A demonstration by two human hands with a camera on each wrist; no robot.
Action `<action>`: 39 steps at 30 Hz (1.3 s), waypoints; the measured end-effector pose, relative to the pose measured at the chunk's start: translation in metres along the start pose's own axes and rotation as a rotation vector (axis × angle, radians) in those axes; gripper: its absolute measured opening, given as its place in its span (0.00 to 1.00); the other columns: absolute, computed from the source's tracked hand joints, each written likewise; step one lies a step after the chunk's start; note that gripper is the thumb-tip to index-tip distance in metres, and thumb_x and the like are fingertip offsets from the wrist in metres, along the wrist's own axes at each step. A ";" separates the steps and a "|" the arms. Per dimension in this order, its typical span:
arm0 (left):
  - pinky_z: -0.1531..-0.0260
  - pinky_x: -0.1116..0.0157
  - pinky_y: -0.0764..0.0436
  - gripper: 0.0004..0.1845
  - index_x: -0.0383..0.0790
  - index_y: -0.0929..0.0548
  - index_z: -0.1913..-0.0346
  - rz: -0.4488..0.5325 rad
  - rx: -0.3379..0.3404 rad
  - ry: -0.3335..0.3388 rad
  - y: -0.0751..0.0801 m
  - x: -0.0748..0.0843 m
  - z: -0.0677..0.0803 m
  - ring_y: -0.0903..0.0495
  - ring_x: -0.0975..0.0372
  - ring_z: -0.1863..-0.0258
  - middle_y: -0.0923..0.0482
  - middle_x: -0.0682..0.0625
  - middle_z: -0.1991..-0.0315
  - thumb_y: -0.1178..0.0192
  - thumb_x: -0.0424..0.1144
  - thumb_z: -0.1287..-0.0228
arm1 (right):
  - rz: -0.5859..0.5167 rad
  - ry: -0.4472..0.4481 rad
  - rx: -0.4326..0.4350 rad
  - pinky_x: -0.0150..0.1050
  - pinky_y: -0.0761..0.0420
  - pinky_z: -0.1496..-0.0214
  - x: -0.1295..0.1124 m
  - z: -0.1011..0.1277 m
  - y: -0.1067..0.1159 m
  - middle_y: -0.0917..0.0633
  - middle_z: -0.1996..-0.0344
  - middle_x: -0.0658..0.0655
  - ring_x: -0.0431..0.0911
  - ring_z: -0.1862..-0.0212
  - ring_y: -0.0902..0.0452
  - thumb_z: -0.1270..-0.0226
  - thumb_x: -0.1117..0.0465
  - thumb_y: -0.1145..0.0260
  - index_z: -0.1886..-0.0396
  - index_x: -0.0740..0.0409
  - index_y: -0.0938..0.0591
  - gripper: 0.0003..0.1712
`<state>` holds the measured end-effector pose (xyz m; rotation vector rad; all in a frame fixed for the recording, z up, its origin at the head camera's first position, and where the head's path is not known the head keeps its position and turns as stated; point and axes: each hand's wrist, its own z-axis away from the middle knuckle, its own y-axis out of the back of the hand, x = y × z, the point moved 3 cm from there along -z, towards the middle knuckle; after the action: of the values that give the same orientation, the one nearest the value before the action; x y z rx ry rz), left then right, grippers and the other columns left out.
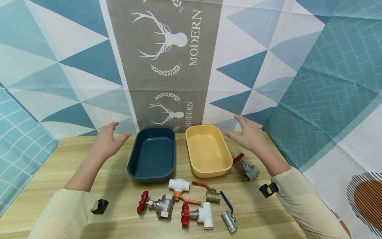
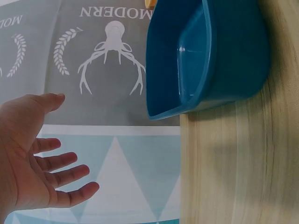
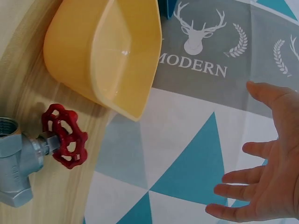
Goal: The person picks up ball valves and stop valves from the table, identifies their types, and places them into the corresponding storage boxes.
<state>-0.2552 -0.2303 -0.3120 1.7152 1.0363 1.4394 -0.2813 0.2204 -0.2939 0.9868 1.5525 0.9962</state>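
My left hand (image 1: pixel 106 142) hovers left of the dark blue tray (image 1: pixel 152 177), its fingers spread and holding nothing. To the right of the yellow tray (image 1: pixel 210 173), my right hand (image 1: pixel 249 134) is also raised, fingers apart, with nothing in it. Below that hand lies a metal gate valve with a red handwheel (image 1: pixel 250 172). Nearer me are a steel valve with a red wheel (image 1: pixel 164 207), a white ball valve with an orange lever (image 1: pixel 179 185), a brass ball valve (image 1: pixel 213 196), a white valve with a red wheel (image 1: pixel 205 215) and a blue-levered ball valve (image 1: pixel 229 221).
A wooden table (image 1: pixel 119 212) bears everything. Close behind the trays hangs a patterned cloth (image 1: pixel 167 79) with deer prints, and more cloth (image 1: pixel 322 109) encloses the right side. Both trays stand side by side near the table's back edge.
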 end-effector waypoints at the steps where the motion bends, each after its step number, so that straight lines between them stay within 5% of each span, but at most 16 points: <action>1: 0.46 0.37 0.34 0.42 0.23 0.46 0.32 0.007 -0.004 0.001 -0.001 -0.001 0.001 0.38 0.33 0.42 0.41 0.23 0.39 0.53 0.58 0.32 | -0.014 0.000 -0.006 0.69 0.39 0.38 0.002 0.001 -0.001 0.40 0.30 0.66 0.64 0.31 0.45 0.42 0.29 0.45 0.27 0.52 0.45 0.51; 29: 0.50 0.42 0.26 0.43 0.25 0.44 0.32 0.152 -0.145 0.091 -0.026 -0.034 0.015 0.33 0.35 0.42 0.36 0.25 0.40 0.58 0.62 0.32 | -0.192 -0.114 -0.202 0.59 0.24 0.50 0.056 0.019 -0.039 0.31 0.40 0.74 0.66 0.42 0.32 0.40 0.32 0.44 0.33 0.63 0.37 0.47; 39: 0.66 0.57 0.16 0.42 0.26 0.42 0.33 0.257 -0.182 0.107 -0.038 -0.040 0.018 0.17 0.48 0.63 0.33 0.24 0.42 0.55 0.62 0.33 | -0.222 -0.121 -0.210 0.54 0.21 0.55 0.074 0.024 -0.050 0.28 0.43 0.73 0.63 0.44 0.30 0.37 0.37 0.43 0.35 0.65 0.35 0.43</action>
<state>-0.2464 -0.2477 -0.3663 1.6998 0.7307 1.7465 -0.2756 0.2763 -0.3675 0.6990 1.3921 0.9049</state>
